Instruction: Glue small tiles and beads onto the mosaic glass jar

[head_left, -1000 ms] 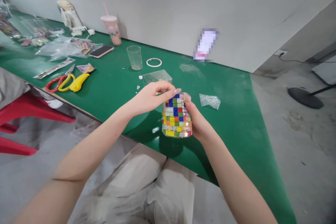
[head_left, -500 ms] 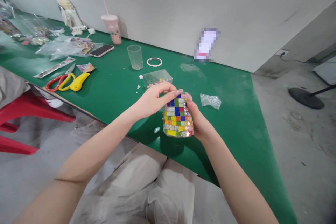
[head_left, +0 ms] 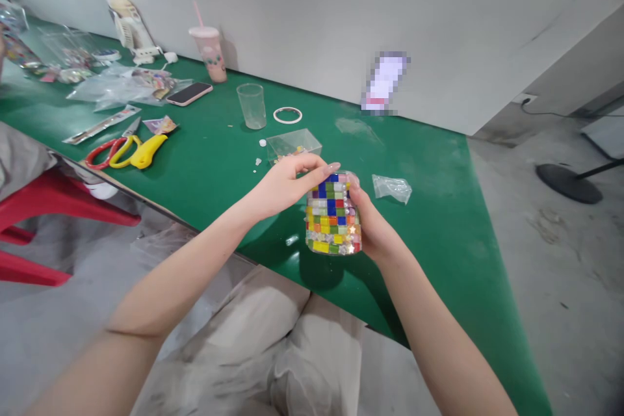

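Note:
A clear cup covered in coloured mosaic tiles [head_left: 334, 216] is held upright above the green table [head_left: 219, 149], near its front edge. My right hand [head_left: 373, 224] wraps round the cup's right side. My left hand [head_left: 287, 183] rests on the cup's upper left rim, fingers curled and pinched at the top row of tiles. Whether a loose tile sits between those fingertips is too small to see. Behind my left hand stands a small clear box [head_left: 293, 145] with a few coloured pieces in it.
On the table lie an empty clear cup [head_left: 251, 106], a white ring [head_left: 287, 115], a small plastic bag [head_left: 391, 188], yellow and red scissors [head_left: 127, 151], a phone [head_left: 188, 93], a pink drink cup [head_left: 209, 54] and plastic bags at far left. Red chair [head_left: 53, 208] at left.
The tiled cup and both hands have shifted slightly to the right. The grip looks the same.

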Tool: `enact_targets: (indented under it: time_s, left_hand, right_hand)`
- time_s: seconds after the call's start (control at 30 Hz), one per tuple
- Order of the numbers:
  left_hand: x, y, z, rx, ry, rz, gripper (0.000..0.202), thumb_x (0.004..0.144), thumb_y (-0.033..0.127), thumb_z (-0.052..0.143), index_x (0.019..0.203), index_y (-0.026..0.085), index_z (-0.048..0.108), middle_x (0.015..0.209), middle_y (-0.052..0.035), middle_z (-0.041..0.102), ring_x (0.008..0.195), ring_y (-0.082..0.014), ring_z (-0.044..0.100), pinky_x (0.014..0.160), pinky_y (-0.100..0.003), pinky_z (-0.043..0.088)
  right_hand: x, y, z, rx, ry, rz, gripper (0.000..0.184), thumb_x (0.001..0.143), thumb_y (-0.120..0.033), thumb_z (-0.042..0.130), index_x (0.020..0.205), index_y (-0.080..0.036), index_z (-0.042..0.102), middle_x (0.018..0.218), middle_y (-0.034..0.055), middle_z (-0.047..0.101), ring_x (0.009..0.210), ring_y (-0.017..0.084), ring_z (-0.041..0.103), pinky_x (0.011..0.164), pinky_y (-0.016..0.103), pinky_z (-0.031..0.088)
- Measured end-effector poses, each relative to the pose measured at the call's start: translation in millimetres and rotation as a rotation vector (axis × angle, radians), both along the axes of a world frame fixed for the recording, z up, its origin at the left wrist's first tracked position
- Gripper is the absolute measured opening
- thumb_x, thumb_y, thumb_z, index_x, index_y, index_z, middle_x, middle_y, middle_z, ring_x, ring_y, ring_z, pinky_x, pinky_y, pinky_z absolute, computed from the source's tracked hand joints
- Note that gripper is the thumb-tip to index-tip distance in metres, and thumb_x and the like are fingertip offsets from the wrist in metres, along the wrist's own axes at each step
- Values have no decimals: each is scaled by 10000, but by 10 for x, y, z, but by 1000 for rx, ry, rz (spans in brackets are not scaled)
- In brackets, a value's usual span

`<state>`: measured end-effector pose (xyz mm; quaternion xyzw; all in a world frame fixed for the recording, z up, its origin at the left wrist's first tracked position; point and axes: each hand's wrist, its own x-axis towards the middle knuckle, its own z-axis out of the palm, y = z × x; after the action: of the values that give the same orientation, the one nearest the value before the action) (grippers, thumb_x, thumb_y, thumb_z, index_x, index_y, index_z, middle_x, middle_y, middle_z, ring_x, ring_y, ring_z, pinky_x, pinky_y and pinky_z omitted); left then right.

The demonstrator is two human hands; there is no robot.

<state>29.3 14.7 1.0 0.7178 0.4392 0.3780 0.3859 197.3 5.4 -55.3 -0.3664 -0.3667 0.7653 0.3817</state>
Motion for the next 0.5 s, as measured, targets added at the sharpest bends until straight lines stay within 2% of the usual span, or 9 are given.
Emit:
enact_targets:
  time_s: [0.13,0.37,0.5]
  left_hand:
    - [40,-21,-10,41,-26,46,321,894,367,496,638,174,502,665,17,486,672,-126,447,672,-269,374]
    - [70,-25,-45,48,-22,91,291,893,362,496,669,178,518,712,2,538,716,-143,488,719,-282,396]
    - [85,-49,-63,30,-59,126,311,884,391,520,659,177,548,694,-2,568,699,-145,505,707,-284,413]
  right_hand:
    - [-10,13,-30,4,11,-28,616,642,-632,737,1130,-271,632,1034,54,749,888,275,723,829,449,579]
    - [-16,18,-35,20,25,-50,666,647,-616,747,1200,-279,593,1105,56,732,937,279,716,798,423,586]
    - [8,29,-51,27,-8,-32,681,633,-649,741,1171,-249,621,1018,68,753,894,272,723,802,420,582]
